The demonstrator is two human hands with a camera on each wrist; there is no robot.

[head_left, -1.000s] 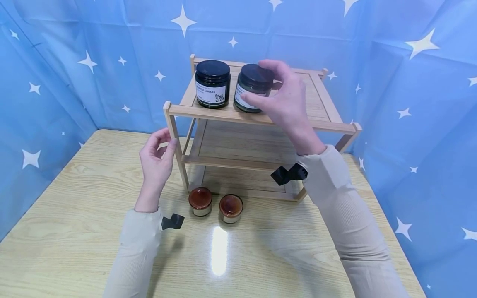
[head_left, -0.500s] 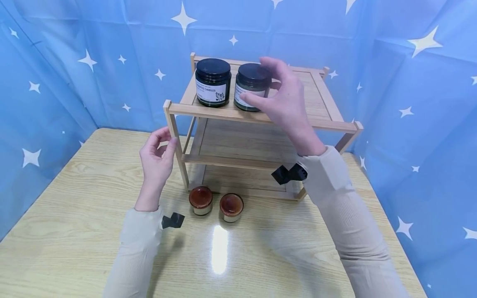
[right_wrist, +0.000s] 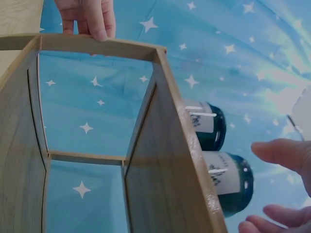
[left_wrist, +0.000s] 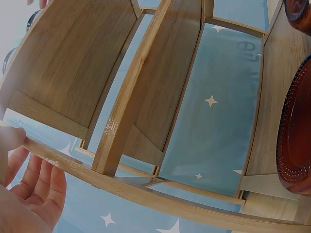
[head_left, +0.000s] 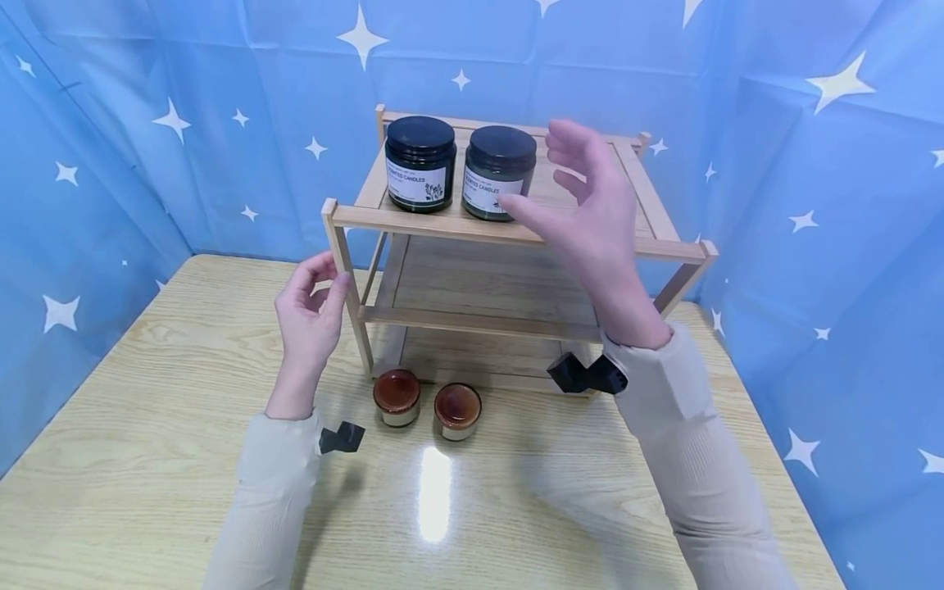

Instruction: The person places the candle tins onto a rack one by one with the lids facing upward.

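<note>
Two dark green scented-candle jars with black lids and white labels stand side by side at the left of the wooden rack's (head_left: 509, 234) top shelf. Just right of the right-hand jar (head_left: 501, 152) is my right hand (head_left: 601, 221), its fingers spread and curved around nothing. The right wrist view shows a gap between that hand and the jar. The left-hand jar (head_left: 419, 147) stands close beside it. At the rack's front left post my left hand (head_left: 306, 311) pinches the wood, its thumb on one side and its fingers on the other, also seen in the left wrist view.
Two small amber glass candles, a left one (head_left: 397, 395) and a right one (head_left: 457, 412), stand on the wood-grain table (head_left: 162, 459) before the rack's lowest shelf. A blue curtain (head_left: 280, 82) with white stars hangs behind and at both sides.
My right hand has let go of the right-hand jar and drawn back to the right, showing more of its label. The jars stay in place; my left hand has not moved.
</note>
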